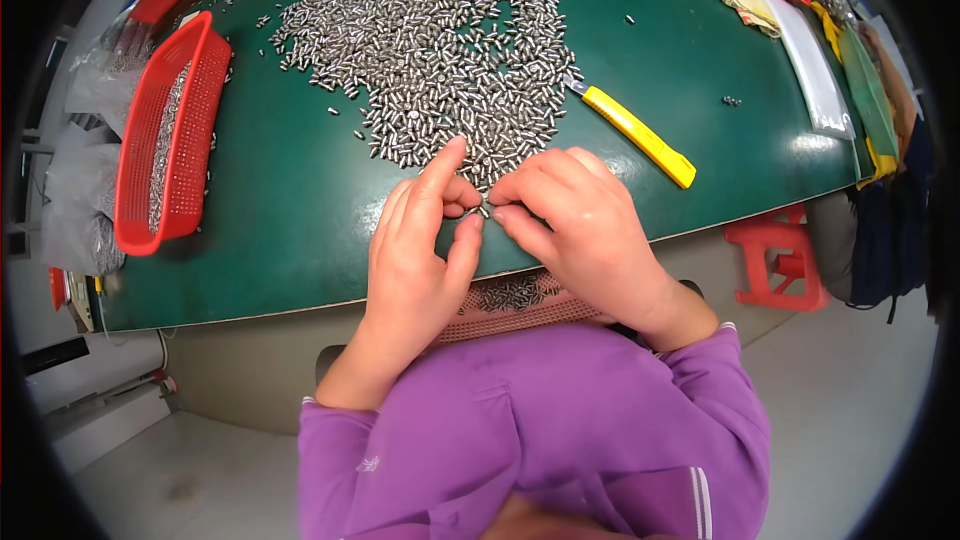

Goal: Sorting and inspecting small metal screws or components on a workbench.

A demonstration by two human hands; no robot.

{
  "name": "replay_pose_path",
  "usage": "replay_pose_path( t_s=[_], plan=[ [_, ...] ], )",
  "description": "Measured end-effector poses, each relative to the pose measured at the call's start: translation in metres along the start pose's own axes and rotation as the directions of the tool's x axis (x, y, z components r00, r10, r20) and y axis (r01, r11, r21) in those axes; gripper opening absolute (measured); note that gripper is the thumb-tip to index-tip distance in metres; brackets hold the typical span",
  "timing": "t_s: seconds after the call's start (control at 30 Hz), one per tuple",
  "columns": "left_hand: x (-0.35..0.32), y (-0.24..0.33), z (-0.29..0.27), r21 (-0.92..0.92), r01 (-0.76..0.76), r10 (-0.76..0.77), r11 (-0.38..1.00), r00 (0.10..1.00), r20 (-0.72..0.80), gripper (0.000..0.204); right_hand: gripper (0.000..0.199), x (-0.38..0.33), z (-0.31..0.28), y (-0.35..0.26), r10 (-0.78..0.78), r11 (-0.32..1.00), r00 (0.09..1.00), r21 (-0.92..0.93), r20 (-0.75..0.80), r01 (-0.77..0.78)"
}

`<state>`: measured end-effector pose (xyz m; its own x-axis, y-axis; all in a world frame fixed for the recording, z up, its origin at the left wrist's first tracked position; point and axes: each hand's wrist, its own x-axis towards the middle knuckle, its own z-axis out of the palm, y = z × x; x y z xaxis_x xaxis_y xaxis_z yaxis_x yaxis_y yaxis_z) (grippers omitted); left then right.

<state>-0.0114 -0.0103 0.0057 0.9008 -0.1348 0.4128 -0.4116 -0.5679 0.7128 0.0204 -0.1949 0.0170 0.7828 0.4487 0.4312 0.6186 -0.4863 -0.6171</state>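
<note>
A large heap of small shiny metal pins [460,50] with tapered ends spreads over the green tabletop. Both my hands meet at the heap's near tip, by the table's front edge. My left hand [415,225] has its index finger stretched toward the heap, its thumb apart and the other fingers curled; nothing shows in its grip. On the other side, my right hand [580,215] has its thumb and index finger bent close together at a few loose pins [485,209] between the hands. The fingertips partly hide these pins.
A yellow utility knife [640,137] lies right of the heap, blade toward it. At left stands a red perforated basket [190,155] with pins inside. Below the table edge, a pink basket [530,315] holds more pins. Clear plastic sleeves [808,70] lie far right; a red stool [777,260] stands below.
</note>
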Motion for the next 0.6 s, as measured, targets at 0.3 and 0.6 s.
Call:
replay_pose_path(
  t_s=[0.3, 0.6],
  plan=[
    [-0.0018, 0.0002, -0.0029, -0.003, -0.013, 0.013, 1.0, 0.999, 0.031, 0.068, 0.015, -0.0025, 0.0001, -0.0004, 0.008, 1.0, 0.999, -0.018, -0.046, -0.009],
    [-0.002, -0.001, -0.002, -0.004, -0.007, 0.007, 1.0, 1.0, -0.005, 0.066, 0.018, -0.0019, 0.0005, -0.0011, 0.05, 0.999, 0.999, 0.02, -0.009, -0.049]
  ],
)
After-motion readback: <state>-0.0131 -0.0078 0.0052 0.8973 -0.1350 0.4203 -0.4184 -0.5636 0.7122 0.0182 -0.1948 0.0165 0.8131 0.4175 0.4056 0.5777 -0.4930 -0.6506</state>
